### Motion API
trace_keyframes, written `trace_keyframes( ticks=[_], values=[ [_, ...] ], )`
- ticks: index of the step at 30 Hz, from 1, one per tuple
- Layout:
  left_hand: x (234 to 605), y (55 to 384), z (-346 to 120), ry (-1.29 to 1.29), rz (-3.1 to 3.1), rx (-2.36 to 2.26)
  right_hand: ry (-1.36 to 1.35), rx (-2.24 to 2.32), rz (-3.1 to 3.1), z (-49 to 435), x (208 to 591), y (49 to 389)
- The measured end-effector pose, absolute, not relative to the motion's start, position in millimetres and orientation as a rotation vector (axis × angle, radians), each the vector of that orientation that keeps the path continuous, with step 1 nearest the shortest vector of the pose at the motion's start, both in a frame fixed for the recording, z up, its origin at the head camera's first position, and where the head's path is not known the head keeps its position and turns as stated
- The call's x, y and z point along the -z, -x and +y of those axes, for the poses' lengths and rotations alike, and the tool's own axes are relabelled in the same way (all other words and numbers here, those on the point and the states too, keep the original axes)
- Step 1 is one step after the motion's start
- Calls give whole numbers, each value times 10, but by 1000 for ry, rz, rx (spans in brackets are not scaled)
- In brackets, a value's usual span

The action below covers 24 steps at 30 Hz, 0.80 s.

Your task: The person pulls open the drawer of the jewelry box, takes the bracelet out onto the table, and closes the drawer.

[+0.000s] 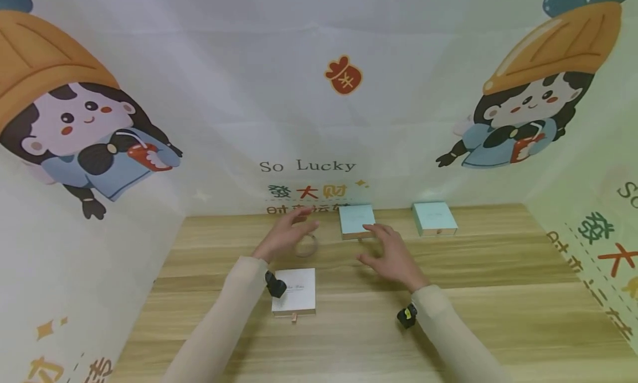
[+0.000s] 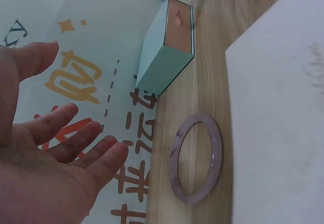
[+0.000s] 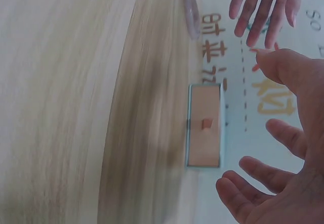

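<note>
My left hand (image 1: pixel 285 234) hovers over the table beside a pale lilac bangle (image 2: pixel 216 155), fingers loosely spread and holding nothing. The bangle lies flat on the wood, apart from the hand in the left wrist view. My right hand (image 1: pixel 392 257) is held above the table in front of the middle light-blue box (image 1: pixel 355 218), thumb and fingers apart with nothing between them. That box has a tan drawer front with a small pull tab (image 3: pixel 207 124). Below the left wrist sits a white box (image 1: pixel 301 294) with a small ribbon tab, partly covered by the wrist camera.
Another light-blue box (image 1: pixel 435 218) stands at the back right, close to the printed backdrop (image 1: pixel 394 106). The wooden table (image 1: pixel 498 261) meets this backdrop along its back edge, and printed cloth also rises at the left and right sides.
</note>
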State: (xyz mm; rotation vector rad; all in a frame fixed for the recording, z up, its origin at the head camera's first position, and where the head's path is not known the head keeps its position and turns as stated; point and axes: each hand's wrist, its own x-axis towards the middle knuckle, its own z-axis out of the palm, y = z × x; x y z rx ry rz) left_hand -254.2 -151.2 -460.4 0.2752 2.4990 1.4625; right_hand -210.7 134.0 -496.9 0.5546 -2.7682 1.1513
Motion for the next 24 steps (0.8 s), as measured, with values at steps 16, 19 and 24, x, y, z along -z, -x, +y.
trace_keyframes(
  ticks=[16,19,24],
  values=[
    [4817,3119,-1129,-216,2455,-1378,-213,-1481,-2803,1372,5077,2302],
    [4830,3156,-1061,-235,2471,-1352,-120,-1566,-2748,1346,5090,2348],
    [4837,3198,-943,-275,2491,-1314,14,-1605,-2696,1297,5138,2429]
  ],
)
